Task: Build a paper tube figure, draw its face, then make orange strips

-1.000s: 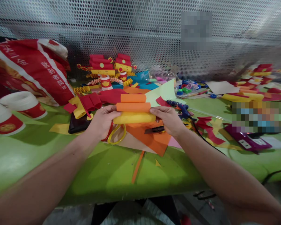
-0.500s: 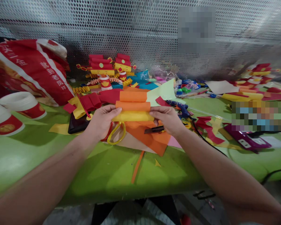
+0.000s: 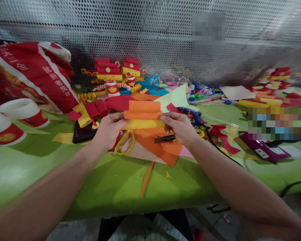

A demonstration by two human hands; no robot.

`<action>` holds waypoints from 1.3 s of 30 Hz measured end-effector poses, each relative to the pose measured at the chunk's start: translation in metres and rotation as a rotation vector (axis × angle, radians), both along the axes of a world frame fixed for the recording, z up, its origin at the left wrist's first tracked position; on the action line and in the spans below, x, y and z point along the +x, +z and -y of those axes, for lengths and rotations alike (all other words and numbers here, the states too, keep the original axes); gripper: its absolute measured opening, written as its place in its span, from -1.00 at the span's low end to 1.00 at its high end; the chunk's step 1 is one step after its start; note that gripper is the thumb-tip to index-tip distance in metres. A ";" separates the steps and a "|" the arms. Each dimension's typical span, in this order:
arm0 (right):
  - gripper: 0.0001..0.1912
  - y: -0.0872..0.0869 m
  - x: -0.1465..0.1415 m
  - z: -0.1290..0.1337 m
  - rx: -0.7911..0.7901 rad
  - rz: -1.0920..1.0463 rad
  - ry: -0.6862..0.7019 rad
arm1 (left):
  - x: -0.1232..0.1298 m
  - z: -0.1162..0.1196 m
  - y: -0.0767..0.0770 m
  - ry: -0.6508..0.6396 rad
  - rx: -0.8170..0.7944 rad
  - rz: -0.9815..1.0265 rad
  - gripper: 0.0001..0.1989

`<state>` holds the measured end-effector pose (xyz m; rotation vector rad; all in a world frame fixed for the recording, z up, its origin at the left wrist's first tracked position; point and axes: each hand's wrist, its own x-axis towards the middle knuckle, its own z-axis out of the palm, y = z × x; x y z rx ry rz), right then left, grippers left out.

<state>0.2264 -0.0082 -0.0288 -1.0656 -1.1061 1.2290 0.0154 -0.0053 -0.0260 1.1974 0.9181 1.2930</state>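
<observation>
My left fingers (image 3: pixel 112 129) and right fingers (image 3: pixel 176 125) are pinching opposite ends of a layered orange-and-yellow paper roll (image 3: pixel 143 115), its tiers already joined, seemingly, but faceless, while finished red-hatted paper figures (image 3: pixel 109 72) are standing beyond my fingertips.

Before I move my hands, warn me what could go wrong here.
The paper rolls could crease if the left hand and right hand pinch too hard. The utility knife lies close to the right hand, so lowering that hand risks a nick. The black cord runs close by the right forearm and might snag.

Rolled paper piece (image 3: pixel 144 115) between both hands (image 3: pixel 143 129)
</observation>
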 end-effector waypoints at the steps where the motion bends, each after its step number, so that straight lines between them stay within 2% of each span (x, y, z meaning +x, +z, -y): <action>1: -0.64 0.000 0.000 0.000 0.000 0.006 -0.002 | 0.000 0.000 0.000 -0.004 -0.008 0.004 -0.91; 9: -0.73 0.000 0.000 0.000 0.031 0.079 -0.050 | 0.003 0.003 0.007 0.039 -0.066 0.113 -0.84; 12: -0.74 -0.001 0.000 0.000 0.026 0.072 -0.047 | 0.003 0.004 0.008 0.026 -0.092 0.126 -0.88; 23: -0.61 -0.002 0.004 -0.004 -0.038 -0.002 0.041 | -0.001 0.002 0.009 0.015 -0.163 0.047 -0.96; 33: -0.65 -0.002 0.004 -0.005 -0.038 -0.026 0.020 | 0.000 0.004 0.011 -0.026 -0.167 0.064 -0.93; 39: -0.63 -0.003 0.005 -0.005 -0.028 -0.013 0.032 | 0.002 0.003 0.013 0.000 -0.194 0.056 -0.94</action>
